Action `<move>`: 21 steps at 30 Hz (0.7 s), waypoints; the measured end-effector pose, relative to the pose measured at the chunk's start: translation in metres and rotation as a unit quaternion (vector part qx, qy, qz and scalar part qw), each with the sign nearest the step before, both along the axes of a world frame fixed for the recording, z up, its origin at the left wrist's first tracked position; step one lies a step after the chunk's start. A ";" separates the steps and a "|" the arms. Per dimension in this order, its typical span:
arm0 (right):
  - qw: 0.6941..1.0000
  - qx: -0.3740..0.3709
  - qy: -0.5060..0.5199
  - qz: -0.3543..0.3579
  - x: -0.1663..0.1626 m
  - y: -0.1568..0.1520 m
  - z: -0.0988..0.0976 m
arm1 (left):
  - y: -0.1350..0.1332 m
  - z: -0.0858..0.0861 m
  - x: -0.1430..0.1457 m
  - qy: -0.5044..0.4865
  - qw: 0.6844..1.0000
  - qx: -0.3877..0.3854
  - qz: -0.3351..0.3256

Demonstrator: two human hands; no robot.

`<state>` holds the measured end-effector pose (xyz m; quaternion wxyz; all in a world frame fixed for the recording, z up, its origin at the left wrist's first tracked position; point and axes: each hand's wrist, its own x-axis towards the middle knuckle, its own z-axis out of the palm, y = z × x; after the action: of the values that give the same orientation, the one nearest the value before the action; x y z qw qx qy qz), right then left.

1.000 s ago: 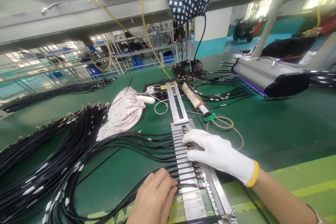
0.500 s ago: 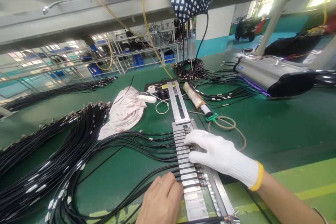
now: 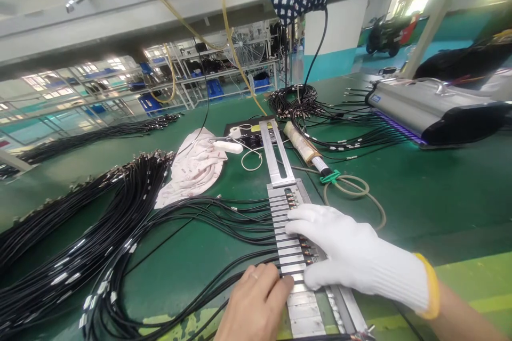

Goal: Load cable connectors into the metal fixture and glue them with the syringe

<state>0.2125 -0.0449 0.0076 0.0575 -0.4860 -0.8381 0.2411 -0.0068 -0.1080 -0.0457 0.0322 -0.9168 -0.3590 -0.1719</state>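
Resting two hands, left hand (image 3: 256, 303) and gloved right hand (image 3: 356, 256), on one fixture (image 3: 308, 311).

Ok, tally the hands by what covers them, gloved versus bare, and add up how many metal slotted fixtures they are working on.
Gloved hands: 1, the right hand in a white glove.
Bare hands: 1, the left hand.
Metal slotted fixtures: 1, the fixture with black cables laid in it.
Total: 3.
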 end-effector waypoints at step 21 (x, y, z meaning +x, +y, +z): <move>0.994 -0.037 -0.099 0.012 -0.026 0.006 0.014 | -0.001 0.005 0.013 0.024 0.995 0.099 -0.023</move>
<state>0.1861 -0.0386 0.0217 -0.0465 -0.4993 -0.8358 0.2238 0.0064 -0.1091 -0.0406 0.1277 -0.9210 -0.3182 -0.1849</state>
